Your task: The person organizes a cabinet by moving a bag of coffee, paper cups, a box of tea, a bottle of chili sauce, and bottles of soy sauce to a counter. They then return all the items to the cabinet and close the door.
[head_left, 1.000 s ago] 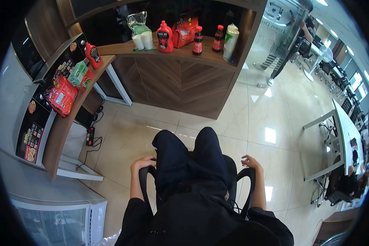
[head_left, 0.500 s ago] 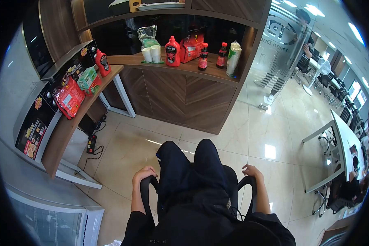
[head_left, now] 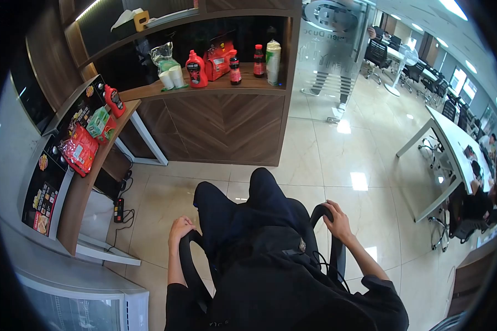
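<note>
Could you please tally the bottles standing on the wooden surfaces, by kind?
Large red bottles: 2
Small dark bottles with red caps: 2
Total: 4

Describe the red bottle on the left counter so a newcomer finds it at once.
Left of the wood shelf unit, a narrow counter runs toward the viewer. At its far end, past the red bag and green box, is the red bottle. It has a dark label and is the only bottle on that counter.
</note>
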{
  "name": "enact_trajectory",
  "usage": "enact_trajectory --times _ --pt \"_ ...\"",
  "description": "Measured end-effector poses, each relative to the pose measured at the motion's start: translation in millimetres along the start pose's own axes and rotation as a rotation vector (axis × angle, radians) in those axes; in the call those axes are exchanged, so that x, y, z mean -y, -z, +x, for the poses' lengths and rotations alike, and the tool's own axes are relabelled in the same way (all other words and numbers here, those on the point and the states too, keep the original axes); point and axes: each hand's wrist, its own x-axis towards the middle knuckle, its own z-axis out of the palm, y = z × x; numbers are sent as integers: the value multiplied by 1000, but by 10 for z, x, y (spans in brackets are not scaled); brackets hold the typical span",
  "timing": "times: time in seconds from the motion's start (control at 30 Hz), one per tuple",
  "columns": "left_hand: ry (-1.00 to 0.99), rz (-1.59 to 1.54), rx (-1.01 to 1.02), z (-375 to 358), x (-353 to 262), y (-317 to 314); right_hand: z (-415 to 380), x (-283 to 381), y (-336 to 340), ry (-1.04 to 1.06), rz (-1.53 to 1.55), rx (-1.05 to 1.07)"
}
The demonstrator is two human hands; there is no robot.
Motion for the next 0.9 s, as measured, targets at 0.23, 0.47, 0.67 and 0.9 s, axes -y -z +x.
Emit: enact_trajectory --times 0.23,0.47,0.67,0.9 --pt "-97 145 -312 -515 -235 -117 238 -379 37 -32 298 207" --pt "-314 337 -498 -1623 -659 -251 853 -680 -181 -336 378 705" --pt "-261 348 -528 -1853 -569 -380 890 -896 -497 -324 825 386" --pt "-205 307 -527 -1863 -683 -348 957 -793 -352 -248 758 658"
